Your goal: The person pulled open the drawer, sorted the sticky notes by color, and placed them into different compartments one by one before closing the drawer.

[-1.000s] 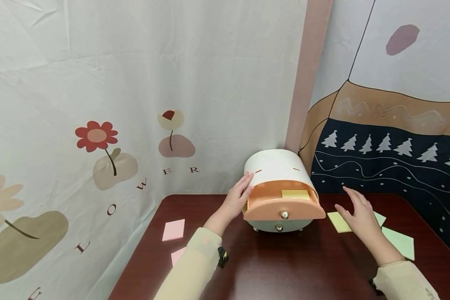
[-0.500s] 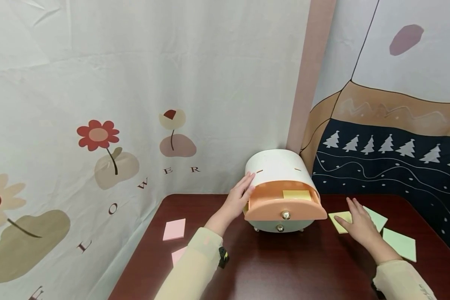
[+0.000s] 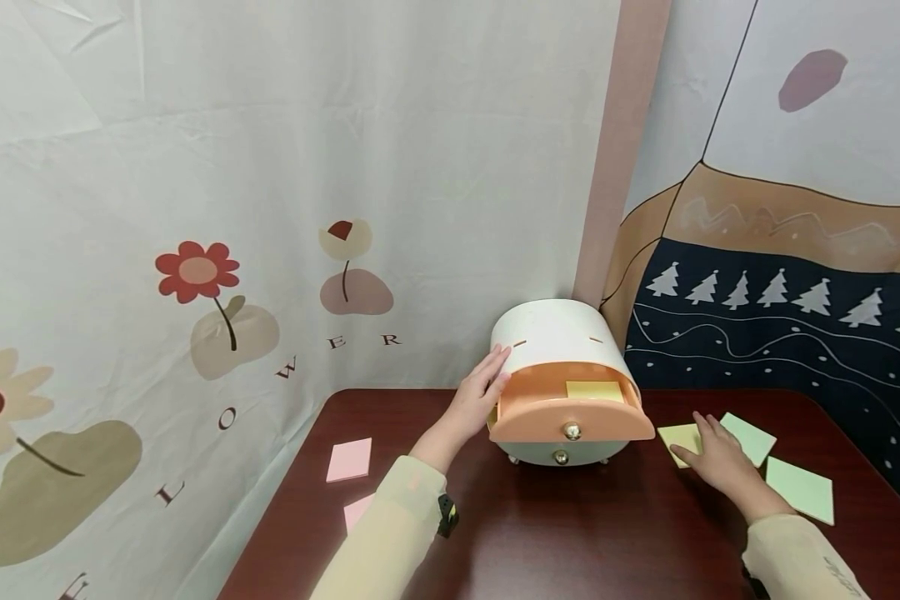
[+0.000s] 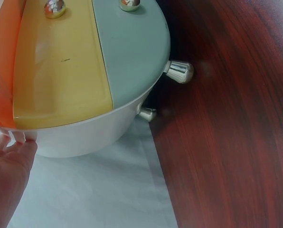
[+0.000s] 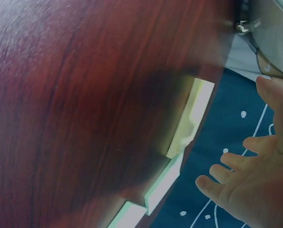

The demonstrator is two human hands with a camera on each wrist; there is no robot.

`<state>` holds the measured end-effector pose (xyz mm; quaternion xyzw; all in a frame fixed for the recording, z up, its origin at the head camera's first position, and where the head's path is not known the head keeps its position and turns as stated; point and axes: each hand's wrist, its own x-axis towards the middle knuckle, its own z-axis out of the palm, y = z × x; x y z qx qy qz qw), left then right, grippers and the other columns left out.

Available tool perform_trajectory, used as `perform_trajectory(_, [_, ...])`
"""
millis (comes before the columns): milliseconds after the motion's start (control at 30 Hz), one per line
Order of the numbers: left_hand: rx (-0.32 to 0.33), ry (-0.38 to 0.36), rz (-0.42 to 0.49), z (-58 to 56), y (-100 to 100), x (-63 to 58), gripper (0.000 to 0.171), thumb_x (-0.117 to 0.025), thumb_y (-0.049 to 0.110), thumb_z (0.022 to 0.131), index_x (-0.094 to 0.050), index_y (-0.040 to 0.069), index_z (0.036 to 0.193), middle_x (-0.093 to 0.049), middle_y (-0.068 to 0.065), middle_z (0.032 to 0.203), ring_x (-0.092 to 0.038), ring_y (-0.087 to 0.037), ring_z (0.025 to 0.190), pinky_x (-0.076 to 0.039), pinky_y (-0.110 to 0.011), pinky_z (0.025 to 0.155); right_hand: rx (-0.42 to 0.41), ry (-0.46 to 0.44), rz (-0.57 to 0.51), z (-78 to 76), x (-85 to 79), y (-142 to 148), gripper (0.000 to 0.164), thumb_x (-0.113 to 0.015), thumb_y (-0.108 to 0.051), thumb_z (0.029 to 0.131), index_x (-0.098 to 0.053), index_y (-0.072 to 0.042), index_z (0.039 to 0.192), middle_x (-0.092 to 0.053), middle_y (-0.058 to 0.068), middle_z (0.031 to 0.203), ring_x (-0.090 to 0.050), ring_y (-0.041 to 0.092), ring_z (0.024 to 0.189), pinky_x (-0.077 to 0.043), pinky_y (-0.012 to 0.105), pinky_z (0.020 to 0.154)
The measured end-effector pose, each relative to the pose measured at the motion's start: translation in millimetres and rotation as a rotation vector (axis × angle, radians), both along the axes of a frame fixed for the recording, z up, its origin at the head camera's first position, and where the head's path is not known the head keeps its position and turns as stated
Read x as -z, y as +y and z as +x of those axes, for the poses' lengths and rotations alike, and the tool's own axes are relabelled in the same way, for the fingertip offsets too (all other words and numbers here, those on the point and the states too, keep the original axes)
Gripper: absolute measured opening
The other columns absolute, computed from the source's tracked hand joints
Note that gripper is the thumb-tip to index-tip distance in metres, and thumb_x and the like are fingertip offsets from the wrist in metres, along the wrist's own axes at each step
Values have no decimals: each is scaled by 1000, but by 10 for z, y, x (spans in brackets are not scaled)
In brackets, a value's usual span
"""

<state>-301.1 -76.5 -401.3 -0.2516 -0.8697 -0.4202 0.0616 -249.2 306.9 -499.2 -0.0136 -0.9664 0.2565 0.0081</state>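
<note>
A white rounded drawer cabinet (image 3: 551, 325) stands at the back of the table, its top orange drawer (image 3: 547, 418) pulled out. Inside that drawer lies a yellow sticky-note pad (image 3: 594, 390). My left hand (image 3: 468, 408) rests against the cabinet's left side with fingers extended; in the left wrist view the fingertips meet its white shell (image 4: 80, 142). On the right, my right hand (image 3: 722, 460) hovers low over another yellow pad (image 3: 677, 434), thumb and fingers spread apart around it. In the right wrist view, its fingers are stretched out with nothing between them.
Two green sticky-note pads (image 3: 801, 490) lie beside and behind my right hand. Two pink pads (image 3: 348, 460) are on the left, one partly behind my left sleeve (image 3: 390, 525). The closed yellow (image 4: 61, 71) and green drawers (image 4: 132, 52) have round knobs. Patterned curtains hang behind the table (image 3: 570, 533).
My right hand has lowered from above the table to the yellow pad on the right. The left hand has stayed at the cabinet's side.
</note>
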Motion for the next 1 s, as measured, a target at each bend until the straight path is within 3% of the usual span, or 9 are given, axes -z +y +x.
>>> perform_trajectory(500, [-4, 9, -6, -11, -9, 19, 49, -38, 41, 101, -33, 27, 148, -25, 2, 156, -25, -19, 143, -26, -43, 114, 16, -62, 37, -61, 78, 44, 88, -57, -42, 90, -20, 22, 138, -20, 46, 136, -21, 62, 122, -24, 70, 99])
perform_trajectory(1000, [5, 25, -14, -17, -8, 26, 49, -38, 42, 101, -33, 27, 148, -25, 0, 156, -26, -20, 142, -28, -44, 113, 43, -139, 88, -116, 93, 79, 91, -56, -47, 90, -22, 24, 135, -26, 49, 128, -28, 65, 114, -33, 68, 94])
